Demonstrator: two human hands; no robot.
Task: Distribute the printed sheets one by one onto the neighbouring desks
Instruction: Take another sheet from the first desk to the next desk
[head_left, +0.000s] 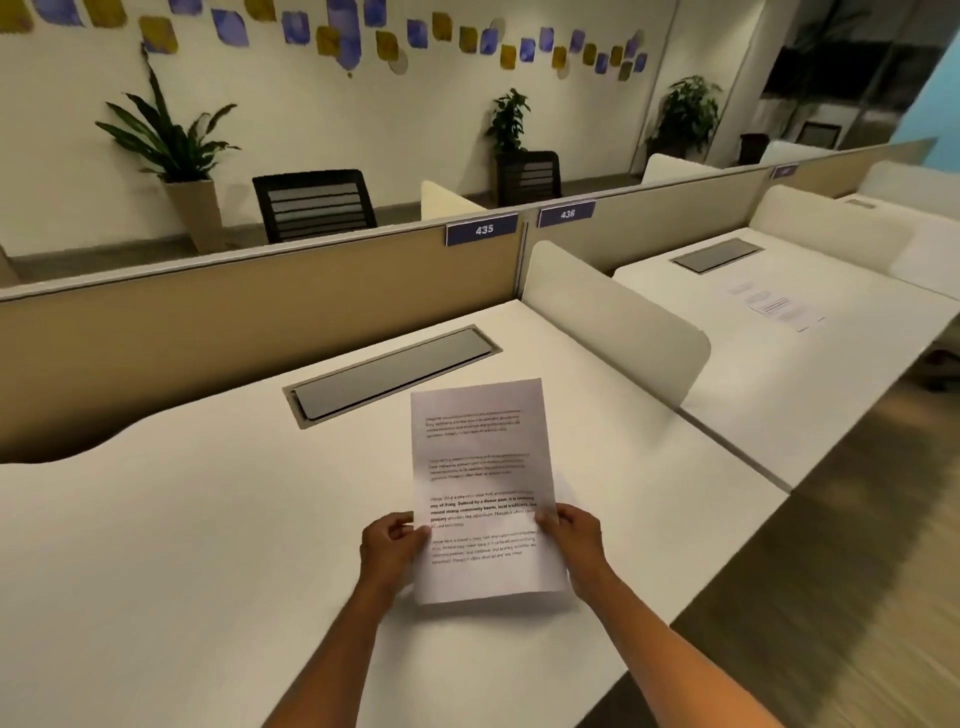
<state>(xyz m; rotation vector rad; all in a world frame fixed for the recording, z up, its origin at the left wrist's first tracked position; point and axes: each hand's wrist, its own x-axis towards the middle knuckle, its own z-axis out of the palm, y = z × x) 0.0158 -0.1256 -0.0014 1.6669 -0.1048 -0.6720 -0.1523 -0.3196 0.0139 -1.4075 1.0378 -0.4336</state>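
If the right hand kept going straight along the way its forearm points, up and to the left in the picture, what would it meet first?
Probably the printed sheet the right hand already pinches at its edge. Beyond it lies bare desk, then the grey cable tray lid. Height above the desk is unclear, so this is an estimate.

White desk (208, 545): grey cable hatch (392, 375) near back edge. Neighbouring desk (779, 374): printed sheet (771, 305) mid-top, second hatch (717, 255) behind.
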